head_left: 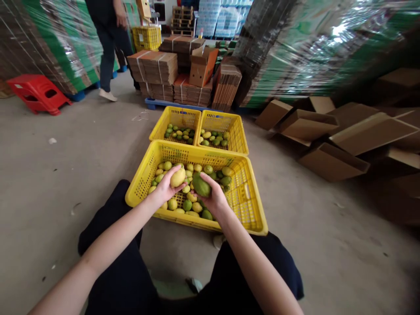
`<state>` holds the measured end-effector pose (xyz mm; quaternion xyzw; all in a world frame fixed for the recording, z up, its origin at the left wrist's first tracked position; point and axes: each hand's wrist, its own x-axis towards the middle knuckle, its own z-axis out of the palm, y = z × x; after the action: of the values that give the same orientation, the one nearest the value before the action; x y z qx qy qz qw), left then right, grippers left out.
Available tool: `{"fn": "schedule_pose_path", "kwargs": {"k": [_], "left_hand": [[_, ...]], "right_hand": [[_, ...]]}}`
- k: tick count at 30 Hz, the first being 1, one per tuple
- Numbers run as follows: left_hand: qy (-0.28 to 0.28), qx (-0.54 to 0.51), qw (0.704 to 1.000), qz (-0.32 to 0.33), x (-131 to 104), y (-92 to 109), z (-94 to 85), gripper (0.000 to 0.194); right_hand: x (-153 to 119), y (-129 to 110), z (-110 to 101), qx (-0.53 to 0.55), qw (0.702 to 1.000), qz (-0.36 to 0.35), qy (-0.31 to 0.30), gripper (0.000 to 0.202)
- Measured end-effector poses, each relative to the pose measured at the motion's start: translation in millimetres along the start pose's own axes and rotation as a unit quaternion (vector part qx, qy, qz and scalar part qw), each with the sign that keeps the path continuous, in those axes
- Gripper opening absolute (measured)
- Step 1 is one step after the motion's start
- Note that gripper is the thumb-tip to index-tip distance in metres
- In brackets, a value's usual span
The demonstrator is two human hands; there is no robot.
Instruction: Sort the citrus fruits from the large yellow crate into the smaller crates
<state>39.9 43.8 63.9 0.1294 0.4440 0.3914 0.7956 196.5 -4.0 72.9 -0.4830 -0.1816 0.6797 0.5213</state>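
Note:
My left hand (169,189) is closed around a yellow lemon (177,177). A larger green lemon (201,185) sits in the grip of my right hand (215,197). Both hands are held over a big yellow plastic crate (256,205) between my knees, side by side with a small gap between the fruits. Inside this crate lie several loose yellow and green lemons (197,207), partly hidden by my hands. Behind it, touching or nearly so, stand a left yellow crate (158,127) and a right yellow crate (241,135), each with several lemons at the bottom.
Flattened cardboard stacks (157,68) rest on a blue pallet (154,104) ahead. Open cardboard boxes (308,124) are heaped at the right. A red stool (37,92) stands at the left, near a walking person (108,43). Wrapped pallet loads (315,52) rise on both sides.

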Motion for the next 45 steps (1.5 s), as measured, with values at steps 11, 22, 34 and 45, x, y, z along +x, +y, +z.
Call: {"fn": "schedule_pose_path", "kwargs": {"k": [11,22,34,45], "left_hand": [[0.017,0.002,1.0,-0.02,-1,-5,6.9,0.032],[-0.006,-0.018,1.0,0.005,-4,-2,8.5,0.033],[0.044,-0.098,0.993,-0.05,6,-11,9.3,0.026],[0.022,-0.132,0.991,-0.013,-2,-6,11.0,0.031]], "right_hand": [[3,-6,-4,0.186,0.977,0.022,0.099,0.011],[-13,-10,-11,0.175,0.972,0.106,0.118,0.029],[-10,-12,-9,0.159,0.977,0.071,0.123,0.027],[0,2,-12,0.163,0.983,0.082,0.031,0.019]]}}
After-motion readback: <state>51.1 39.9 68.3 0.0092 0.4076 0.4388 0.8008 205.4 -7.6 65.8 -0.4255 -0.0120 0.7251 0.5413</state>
